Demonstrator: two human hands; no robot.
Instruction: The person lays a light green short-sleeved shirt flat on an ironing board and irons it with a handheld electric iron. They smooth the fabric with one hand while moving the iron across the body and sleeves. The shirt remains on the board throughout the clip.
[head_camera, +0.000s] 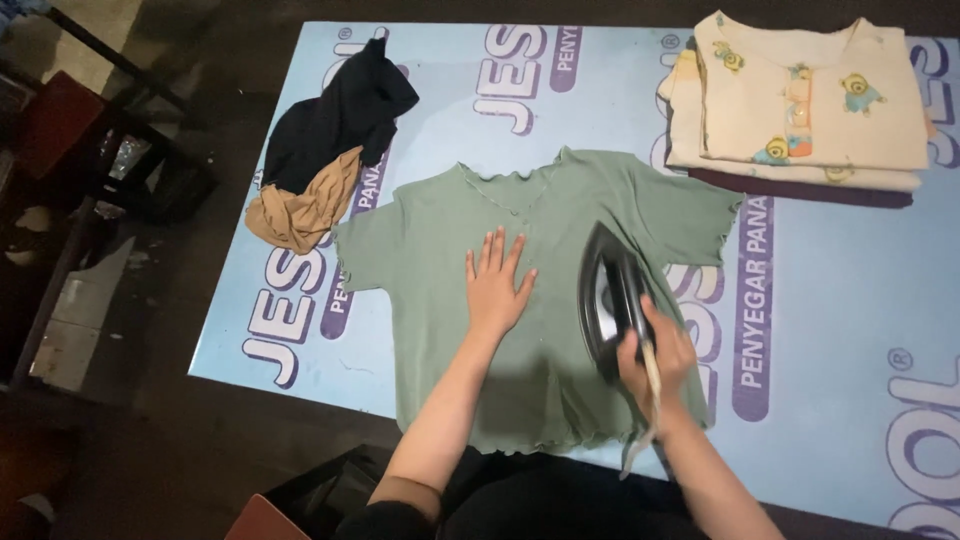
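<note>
A sage-green short-sleeved top (440, 230) with frilled edges lies spread flat on a light blue printed sheet (860, 300). My left hand (497, 283) rests flat on the top's chest, fingers spread and pointing away from me. My right hand (655, 352) grips the handle of a black clothes iron (607, 290), which sits on the right side of the top. The iron's pale cord (645, 420) hangs down past my wrist.
A folded stack of cream clothes with cartoon prints (810, 100) sits at the far right on a dark garment. A crumpled black cloth (335, 120) and a tan cloth (300, 210) lie at the far left. Dark floor and shelving (80, 200) lie left of the sheet.
</note>
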